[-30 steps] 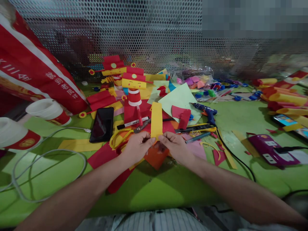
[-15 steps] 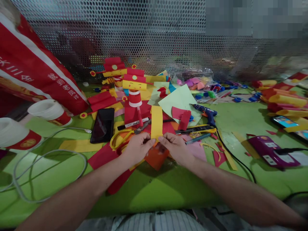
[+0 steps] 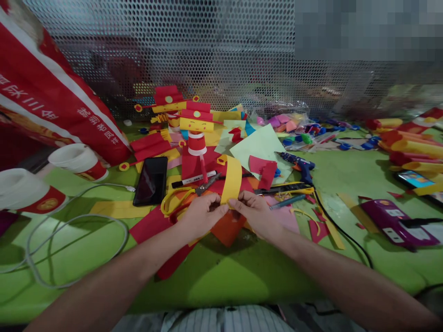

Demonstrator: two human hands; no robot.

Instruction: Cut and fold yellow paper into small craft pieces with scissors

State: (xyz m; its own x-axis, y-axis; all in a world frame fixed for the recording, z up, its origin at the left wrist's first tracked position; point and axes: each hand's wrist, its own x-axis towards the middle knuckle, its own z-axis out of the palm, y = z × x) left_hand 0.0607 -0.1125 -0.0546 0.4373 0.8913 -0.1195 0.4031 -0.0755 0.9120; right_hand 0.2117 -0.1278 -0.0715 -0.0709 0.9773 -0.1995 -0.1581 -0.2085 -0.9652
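Observation:
A curved yellow paper strip (image 3: 232,177) stands up between my hands, its upper end bent over. My left hand (image 3: 204,213) pinches its lower end from the left. On the other side, my right hand (image 3: 254,211) grips the same end with thumb and fingers. Beneath them lie orange paper (image 3: 228,229) and red paper sheets. Yellow-handled scissors (image 3: 180,200) rest just left of my left hand, with a black-and-white marker (image 3: 194,179) behind them. A paper figure (image 3: 196,127) with a red hat and yellow face stands farther back.
A glue gun (image 3: 297,163) lies to the right, its black cord running forward. A black phone (image 3: 150,180) with a white cable and paper cups (image 3: 78,161) are on the left. A purple power strip (image 3: 398,223) sits at right; a perforated metal screen (image 3: 207,55) rises behind.
The yellow strip has tilted to the right and its top now curls over to the left. Both hands keep their hold on its lower end. The whole view has shifted slightly.

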